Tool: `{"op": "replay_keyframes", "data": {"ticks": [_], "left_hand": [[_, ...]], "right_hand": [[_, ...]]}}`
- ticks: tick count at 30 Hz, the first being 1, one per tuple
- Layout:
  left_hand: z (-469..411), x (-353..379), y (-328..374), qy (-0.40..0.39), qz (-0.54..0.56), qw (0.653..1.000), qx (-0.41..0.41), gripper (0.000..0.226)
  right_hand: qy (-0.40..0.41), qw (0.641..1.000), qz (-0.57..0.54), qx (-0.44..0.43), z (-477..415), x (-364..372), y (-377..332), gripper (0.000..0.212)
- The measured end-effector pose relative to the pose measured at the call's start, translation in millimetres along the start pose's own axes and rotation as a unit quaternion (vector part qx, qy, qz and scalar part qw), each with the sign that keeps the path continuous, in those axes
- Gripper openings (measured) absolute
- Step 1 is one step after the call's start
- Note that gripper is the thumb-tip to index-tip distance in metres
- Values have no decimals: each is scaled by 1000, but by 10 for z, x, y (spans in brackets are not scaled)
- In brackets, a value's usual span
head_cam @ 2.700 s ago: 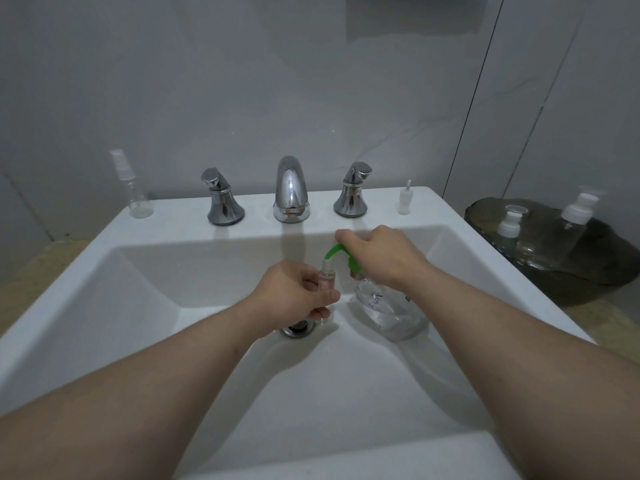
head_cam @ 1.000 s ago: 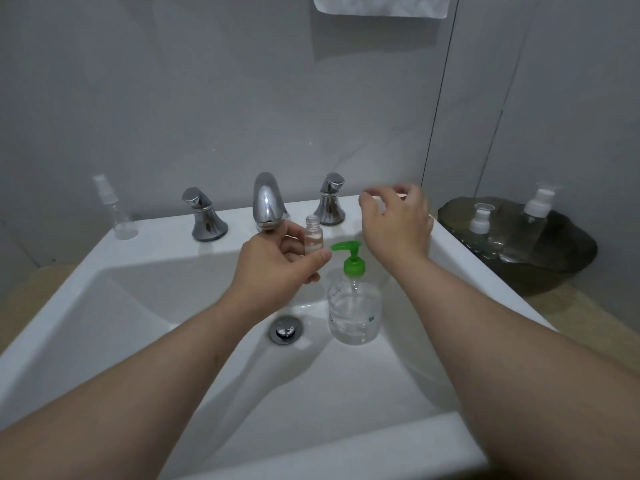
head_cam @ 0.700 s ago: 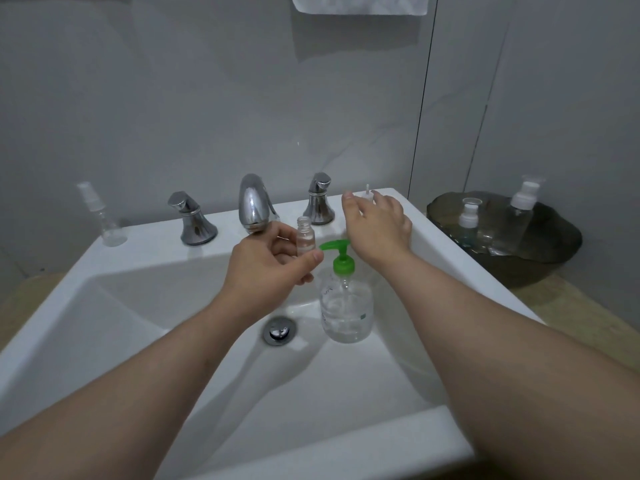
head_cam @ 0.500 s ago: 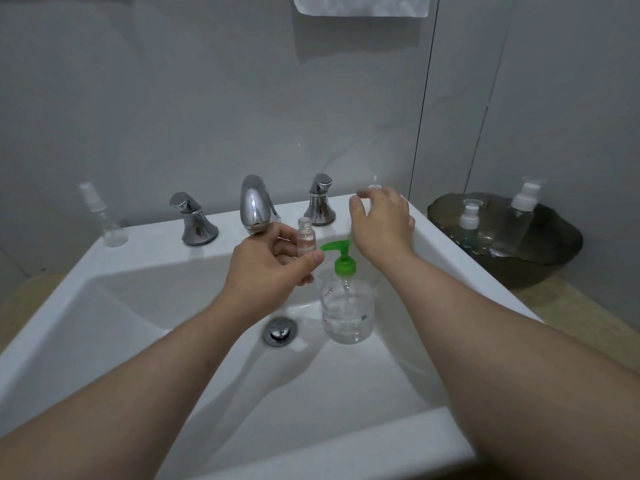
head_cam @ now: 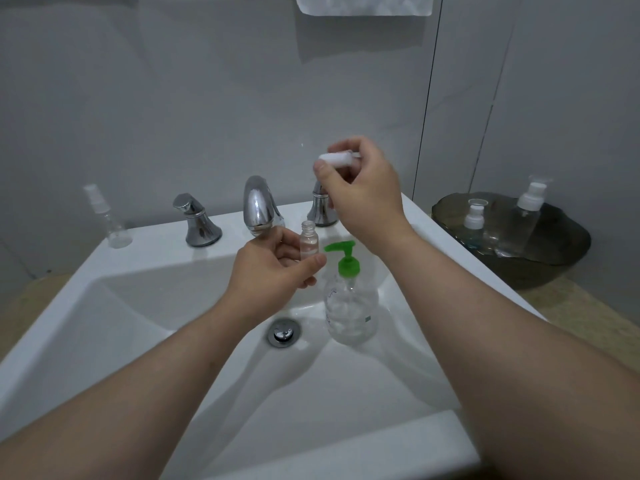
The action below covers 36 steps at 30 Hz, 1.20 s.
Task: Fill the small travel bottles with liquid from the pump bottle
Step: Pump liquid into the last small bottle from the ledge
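Note:
My left hand (head_cam: 277, 271) pinches a small clear travel bottle (head_cam: 309, 241) upright over the sink, its neck uncapped. Above and to its right, my right hand (head_cam: 363, 192) holds the bottle's white spray cap (head_cam: 335, 158) between thumb and fingers, lifted clear of the sink ledge. The clear pump bottle (head_cam: 349, 306) with a green pump head (head_cam: 346, 258) stands free in the white sink basin (head_cam: 138, 306), just right of the drain (head_cam: 284, 332). A capped, clear spray bottle (head_cam: 107, 216) stands on the ledge at far left.
A chrome spout (head_cam: 258, 206) and two chrome handles line the back ledge. A dark tray (head_cam: 561, 265) at right carries two more clear bottles with white pump tops. A white towel (head_cam: 363, 5) hangs on the wall above.
My right hand left the pump bottle, reached to the back ledge, picked up the white spray cap and raised it above the small bottle. My left hand lifted the small bottle higher.

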<state>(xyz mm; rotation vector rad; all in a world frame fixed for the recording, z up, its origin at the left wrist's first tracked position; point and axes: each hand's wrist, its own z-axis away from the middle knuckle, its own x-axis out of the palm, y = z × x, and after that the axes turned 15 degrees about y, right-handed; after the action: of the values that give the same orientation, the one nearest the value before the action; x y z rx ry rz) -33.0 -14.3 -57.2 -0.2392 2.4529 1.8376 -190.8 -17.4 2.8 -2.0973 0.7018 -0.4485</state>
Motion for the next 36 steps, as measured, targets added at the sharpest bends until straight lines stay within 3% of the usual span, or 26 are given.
{"op": "replay_keyframes", "data": {"ticks": [4, 7, 15, 24, 29, 33, 36], "left_hand": [[4, 10, 4, -1, 2, 1000, -5, 27], [3, 10, 11, 1, 4, 1000, -6, 27], [-12, 4, 6, 1, -2, 1000, 1, 27], [-7, -7, 12, -6, -2, 1000, 9, 28], [-3, -11, -17, -6, 3, 1000, 9, 24], [-22, -21, -36, -2, 27, 1000, 9, 14], [-36, -24, -59, -13, 42, 999, -1, 11]], "right_hand": [[-49, 995, -54, 63, 15, 5, -47, 13], [-59, 997, -16, 50, 30, -12, -67, 28], [-68, 996, 60, 3, 35, -9, -35, 18], [-135, 985, 103, -22, 47, -2, 46, 15], [-201, 974, 108, 3, 19, -43, 62, 18], [-218, 972, 70, 43, -28, -81, 64, 4], [-208, 975, 63, 52, -21, -82, 112, 17]]}}
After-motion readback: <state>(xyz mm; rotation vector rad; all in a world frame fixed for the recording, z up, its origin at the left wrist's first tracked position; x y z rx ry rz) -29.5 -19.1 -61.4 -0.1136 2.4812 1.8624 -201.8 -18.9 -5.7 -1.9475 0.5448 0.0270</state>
